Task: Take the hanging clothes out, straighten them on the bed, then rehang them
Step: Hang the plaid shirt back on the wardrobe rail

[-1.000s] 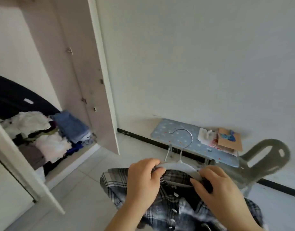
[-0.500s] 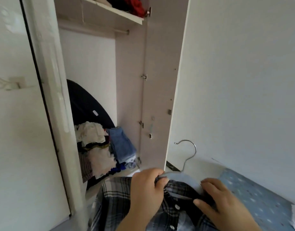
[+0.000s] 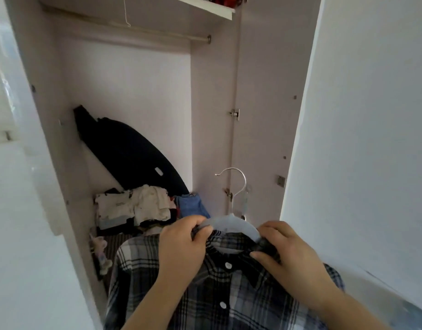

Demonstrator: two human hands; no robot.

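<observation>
Just in front of the open wardrobe (image 3: pixel 212 115), low at its right side, the plaid shirt (image 3: pixel 229 294) sits on a pale hanger (image 3: pixel 231 222), and both hands hold it. The left hand (image 3: pixel 181 246) has its fingers curled over the left end of the hanger, with the collar under them. The right hand (image 3: pixel 293 253) pinches the dark collar between thumb and fingers at the right end of the hanger. The two hands are apart, one at each shoulder of the shirt. The metal hook (image 3: pixel 238 182) of the hanger stands upright and free before the right inner wall of the wardrobe, well below the rail (image 3: pixel 124 27) at the wardrobe's top. The shirt is buttoned and hangs down from the hanger. At the bottom of the wardrobe lies a pile of folded clothes (image 3: pixel 143 206), and behind it a black object (image 3: pixel 124 148) leans on the back wall.
</observation>
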